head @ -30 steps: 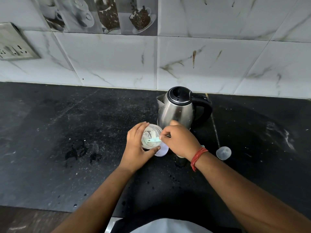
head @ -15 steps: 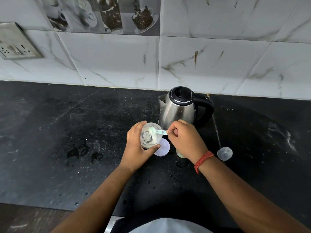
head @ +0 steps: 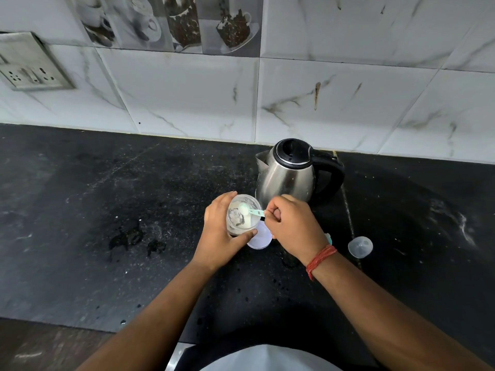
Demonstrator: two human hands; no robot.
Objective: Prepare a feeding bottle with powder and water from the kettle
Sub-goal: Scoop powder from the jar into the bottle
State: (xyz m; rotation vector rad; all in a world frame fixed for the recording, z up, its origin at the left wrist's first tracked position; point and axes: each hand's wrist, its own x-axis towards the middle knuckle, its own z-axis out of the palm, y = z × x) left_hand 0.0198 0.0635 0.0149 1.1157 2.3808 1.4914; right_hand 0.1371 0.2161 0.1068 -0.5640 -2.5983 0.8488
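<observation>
On a black stone counter (head: 80, 210), a steel kettle (head: 288, 178) stands at the far right, spout to the left, its handle turned right; it sits just beyond both hands. Just near of it, the left hand (head: 218, 231) wraps around a clear powder jar (head: 242, 215), fingers curled on its far-left side and thumb across its near side, keeping the jar upright. The right hand (head: 293, 226) pinches the handle of a pale green scoop (head: 250, 211), fingers closed on it. The scoop lies roughly level, its long axis running left to right, with the heaped bowl at the left end above the jar's mouth. A round lid (head: 259, 238) lies flat, touching the jar's near-right side. What appears to be the bottle sits mostly hidden under the right wrist, only a green sliver showing; so the loaded scoop likely travels right and nearer. A clear domed cap (head: 360, 246) rests well right of the hands.
</observation>
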